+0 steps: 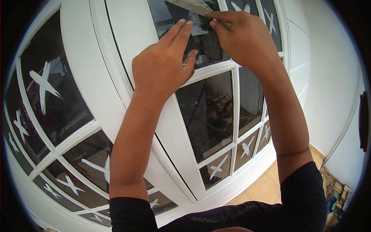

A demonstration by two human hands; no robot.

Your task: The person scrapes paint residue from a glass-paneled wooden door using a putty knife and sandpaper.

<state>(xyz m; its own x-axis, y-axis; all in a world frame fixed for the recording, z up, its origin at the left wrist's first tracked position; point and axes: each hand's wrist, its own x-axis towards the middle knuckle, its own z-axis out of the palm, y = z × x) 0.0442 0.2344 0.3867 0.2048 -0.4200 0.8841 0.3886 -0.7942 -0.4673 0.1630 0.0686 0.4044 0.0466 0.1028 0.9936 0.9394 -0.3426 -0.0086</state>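
My left hand (pixel 164 63) reaches up to a glass pane (pixel 205 48) in a white door, its first two fingers stretched out and the thumb apart. White specks mark its thumb. To the right, my right hand (pixel 247 38) pinches thumb and forefinger together at the lower corner of a thin greyish sheet (pixel 192 6). This sheet slants across the upper part of the same pane, and its top runs out of view. Exactly what the sheet is made of, I cannot tell. White glazing bars (pixel 211 70) frame the pane just below my hands.
A second white door leaf (pixel 81 46) stands at left, with white painted crosses (pixel 45 87) on its panes. More crossed panes (pixel 219 167) lie low on the right leaf. Tan floor tiles (pixel 262 189) show below, and a white wall (pixel 332 77) rises at right beside stacked debris (pixel 339 195).
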